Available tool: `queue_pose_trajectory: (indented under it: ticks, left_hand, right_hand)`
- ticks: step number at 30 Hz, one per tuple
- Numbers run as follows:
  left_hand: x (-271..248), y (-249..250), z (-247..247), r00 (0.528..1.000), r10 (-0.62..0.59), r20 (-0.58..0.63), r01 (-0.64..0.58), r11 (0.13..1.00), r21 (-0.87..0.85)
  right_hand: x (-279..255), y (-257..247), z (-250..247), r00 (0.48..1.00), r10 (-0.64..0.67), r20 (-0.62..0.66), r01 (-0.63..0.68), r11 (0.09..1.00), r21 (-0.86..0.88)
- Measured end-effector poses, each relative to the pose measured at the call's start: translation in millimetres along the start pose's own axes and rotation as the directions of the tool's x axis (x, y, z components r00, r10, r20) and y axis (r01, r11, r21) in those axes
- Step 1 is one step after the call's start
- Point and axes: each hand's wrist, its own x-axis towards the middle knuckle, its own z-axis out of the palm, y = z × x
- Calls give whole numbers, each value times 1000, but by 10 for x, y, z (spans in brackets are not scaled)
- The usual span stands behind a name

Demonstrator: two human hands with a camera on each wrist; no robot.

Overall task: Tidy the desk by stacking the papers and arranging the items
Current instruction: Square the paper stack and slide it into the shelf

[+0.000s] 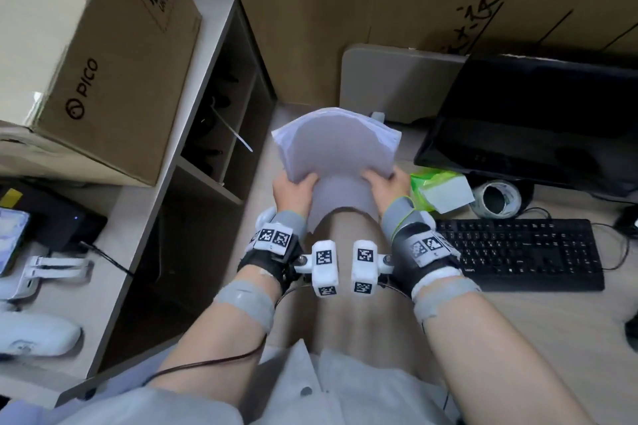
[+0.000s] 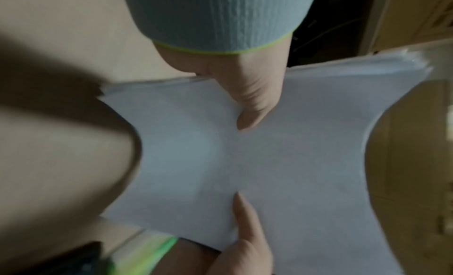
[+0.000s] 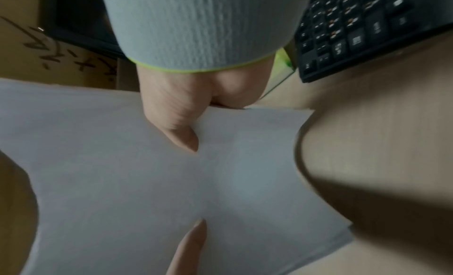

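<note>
White paper stack (image 1: 336, 152) pinched between our two hands above the desk (image 1: 538, 338).
Our left hand (image 1: 293, 188) and right hand (image 1: 386, 188) each clamp a side edge, thumbs on top, bowing the sheets; a green tissue pack (image 1: 440, 190), tape roll (image 1: 497, 198) and black keyboard (image 1: 518, 252) lie just right.

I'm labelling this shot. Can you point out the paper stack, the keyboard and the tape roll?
Paper stack (image 1: 336, 145), head view, middle of the top sheet.
Keyboard (image 1: 518, 252), head view, middle of the keys.
Tape roll (image 1: 510, 190), head view, its upper rim.
</note>
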Motion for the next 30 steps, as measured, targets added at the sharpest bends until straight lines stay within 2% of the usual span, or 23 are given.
queue_pose_trajectory:
  ticks: [2, 5, 7, 9, 11, 13, 15, 18, 22, 24, 30]
  left_hand:
    - [-2, 295, 12, 995, 89, -48, -91, 995, -33]
    - [52, 509, -7, 960, 272, -72, -278, 957, -89]
    - [70, 452, -40, 956, 282, -84, -289, 954, -85]
    - [69, 253, -67, 977, 207, -55, -208, 978, 2]
    - [47, -52, -78, 998, 44, -34, -39, 990, 136]
    - [94, -290, -84, 999, -21, -27, 27, 971, 238]
    - [168, -311, -84, 1000, -8, -19, 13, 955, 297]
    - [263, -231, -126, 1000, -24, 16, 18, 958, 288]
    - [154, -128, -197, 995, -96, 37, 90, 986, 141]
    - [72, -118, -226, 987, -137, 80, 127, 984, 124]
    - [-185, -584, -377, 894, -333, 300, 275, 936, 221]
  right_hand:
    - [43, -160, 17, 996, -81, -39, 83, 995, 56]
    - [55, -312, 0, 975, -196, -102, 211, 963, 165]
    - [71, -255, 1, 970, -201, -138, 222, 961, 165]
    - [73, -31, 11, 986, -117, -118, 120, 993, 19]
    - [69, 293, 9, 998, 18, -63, -26, 990, -136]
    - [83, 506, 8, 998, 65, -21, -68, 971, -231]
    - [119, 528, 8, 996, 76, -56, -86, 973, -216]
    - [128, 444, -35, 996, 79, -46, -85, 985, -148]
    - [54, 405, -125, 988, 85, 131, -61, 983, -173]
    - [33, 436, -197, 982, 83, 170, -45, 975, -219]
    - [23, 559, -482, 984, 87, 158, -68, 991, -117]
